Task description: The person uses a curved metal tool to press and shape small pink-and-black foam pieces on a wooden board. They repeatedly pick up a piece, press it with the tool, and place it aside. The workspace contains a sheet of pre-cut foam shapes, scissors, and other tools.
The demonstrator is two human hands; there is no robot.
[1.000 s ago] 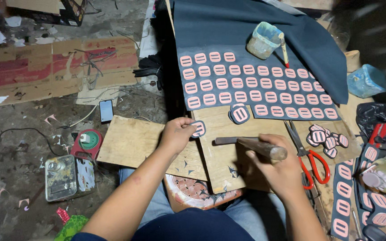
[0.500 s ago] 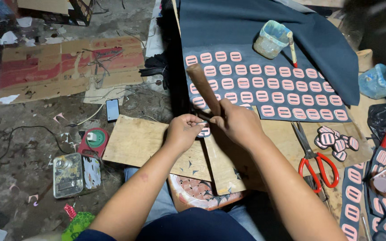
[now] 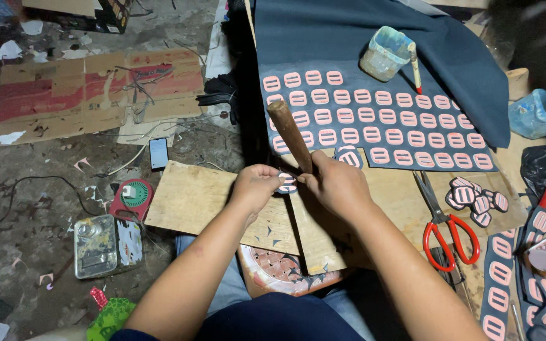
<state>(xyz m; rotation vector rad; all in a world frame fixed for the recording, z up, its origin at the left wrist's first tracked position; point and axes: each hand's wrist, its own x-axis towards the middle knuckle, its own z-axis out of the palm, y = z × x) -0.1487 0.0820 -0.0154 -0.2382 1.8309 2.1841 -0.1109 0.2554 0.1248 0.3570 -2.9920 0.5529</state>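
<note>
On the wooden board (image 3: pixel 203 202), the left hand (image 3: pixel 255 186) pinches a small pink-striped patch (image 3: pixel 287 183) at the board's far edge; the right hand (image 3: pixel 335 183) is closed round a wooden-handled tool (image 3: pixel 291 134) just beside it. Best to keep the patch flat and fingertips away from the tool's tip

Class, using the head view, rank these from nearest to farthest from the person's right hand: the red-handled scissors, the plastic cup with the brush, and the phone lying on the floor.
From the right hand:
1. Red-handled scissors, on the board just to its right.
2. Phone, on the floor to the left, beyond the left hand.
3. Plastic cup with the brush, up on the dark fabric. It is only slightly farther than the phone.
</note>
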